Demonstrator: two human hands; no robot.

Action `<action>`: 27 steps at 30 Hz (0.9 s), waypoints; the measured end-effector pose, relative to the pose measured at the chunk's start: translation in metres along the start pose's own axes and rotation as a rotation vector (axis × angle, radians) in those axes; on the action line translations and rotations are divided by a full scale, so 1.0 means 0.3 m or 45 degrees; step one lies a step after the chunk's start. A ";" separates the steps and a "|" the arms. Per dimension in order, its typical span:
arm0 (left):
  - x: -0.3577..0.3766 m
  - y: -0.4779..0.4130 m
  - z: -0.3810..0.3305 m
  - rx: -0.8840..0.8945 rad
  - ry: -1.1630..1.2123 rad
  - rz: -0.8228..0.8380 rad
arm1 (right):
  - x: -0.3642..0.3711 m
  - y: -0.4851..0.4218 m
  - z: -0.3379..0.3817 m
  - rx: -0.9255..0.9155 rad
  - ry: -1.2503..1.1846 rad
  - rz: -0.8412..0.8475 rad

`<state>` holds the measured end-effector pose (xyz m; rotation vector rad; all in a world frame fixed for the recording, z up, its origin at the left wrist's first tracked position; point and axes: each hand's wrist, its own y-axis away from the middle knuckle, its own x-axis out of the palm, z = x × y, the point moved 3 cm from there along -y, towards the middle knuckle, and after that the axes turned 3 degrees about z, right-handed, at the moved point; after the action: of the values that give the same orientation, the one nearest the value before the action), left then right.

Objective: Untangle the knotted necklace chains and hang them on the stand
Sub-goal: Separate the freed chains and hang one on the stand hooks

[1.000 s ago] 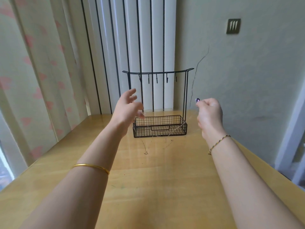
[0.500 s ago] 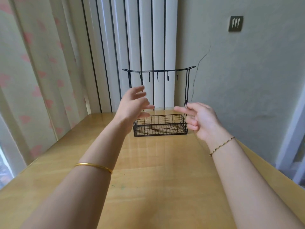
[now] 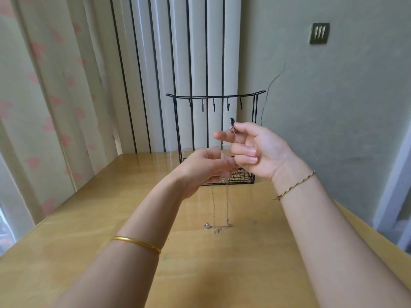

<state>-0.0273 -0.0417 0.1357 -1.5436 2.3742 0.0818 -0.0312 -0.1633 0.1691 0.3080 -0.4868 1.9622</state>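
Observation:
A black wire stand [image 3: 215, 97] with several hooks on its top bar and a mesh basket at its foot stands at the table's far edge. My right hand [image 3: 255, 150] is raised in front of it and pinches a thin chain with a dark pendant [image 3: 232, 121] at its top. My left hand [image 3: 206, 166] is just below and left of it, fingers curled at the same fine chains [image 3: 227, 203]. The chains hang down to the tabletop, where a small silver pendant [image 3: 207, 225] and a tangle of links lie.
The wooden table [image 3: 200, 274] runs from me to the wall. Vertical blinds [image 3: 178, 63] and a flowered curtain [image 3: 44, 96] hang behind and to the left. A grey wall with a small plate [image 3: 319, 33] is on the right.
Both hands came together in front of the stand. The right hand lifted the chain, which now hangs in plain sight down to the table; the left hand closed in on it.

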 end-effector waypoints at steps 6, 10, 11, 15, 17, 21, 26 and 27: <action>0.008 -0.024 0.087 -0.253 -0.384 -0.033 | -0.022 0.005 0.018 -0.040 -0.104 -0.046; 0.021 -0.052 0.135 -0.361 -0.664 0.009 | -0.048 -0.002 0.008 -0.077 -0.127 -0.144; 0.027 -0.060 0.149 -0.391 -0.748 0.026 | -0.052 -0.001 0.004 -0.085 -0.132 -0.166; 0.036 -0.093 0.201 -0.495 -1.110 0.027 | -0.069 0.005 -0.004 -0.126 -0.162 -0.268; 0.023 -0.096 0.207 -0.478 -0.956 -0.093 | -0.092 0.009 -0.011 -0.155 -0.192 -0.361; -0.025 -0.073 0.197 -0.417 -0.022 -0.398 | -0.171 0.029 -0.028 -0.214 -0.355 -0.607; -0.059 -0.068 0.156 -0.368 0.831 -0.386 | -0.238 0.053 -0.045 -0.241 -0.514 -0.826; -0.058 -0.069 0.134 -0.347 0.860 -0.369 | -0.245 0.053 -0.048 -0.243 -0.536 -0.851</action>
<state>0.0068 -0.0266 0.1049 -2.3275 2.6583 -0.2264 -0.0145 -0.2214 0.1220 0.6721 -0.7255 1.1903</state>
